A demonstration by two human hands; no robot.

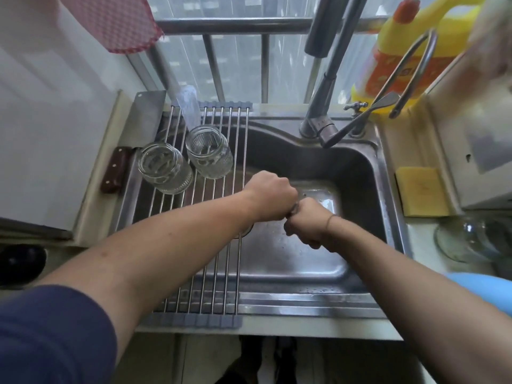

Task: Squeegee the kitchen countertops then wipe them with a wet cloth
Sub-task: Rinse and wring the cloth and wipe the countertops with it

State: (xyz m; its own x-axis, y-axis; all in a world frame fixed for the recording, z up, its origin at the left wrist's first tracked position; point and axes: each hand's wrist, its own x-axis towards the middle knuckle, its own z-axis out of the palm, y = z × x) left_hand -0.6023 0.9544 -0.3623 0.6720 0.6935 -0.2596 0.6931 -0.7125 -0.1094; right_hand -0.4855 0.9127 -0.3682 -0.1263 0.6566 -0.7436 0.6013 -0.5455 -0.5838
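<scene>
Both fists (pixel 273 196) (pixel 306 221) clenched, touching.

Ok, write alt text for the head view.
Over a steel sink, a person's left hand and right hand are fisted together, wringing something small and dark, mostly hidden. Two glass jars lie on a roll-up rack at left; a yellow sponge sits right.

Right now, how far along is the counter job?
Done: can't tell; no squeegee is in view. In hand: left hand and right hand are fisted together over the sink, apparently wringing something almost entirely hidden, probably the cloth. Left: wiping the countertop.
</scene>
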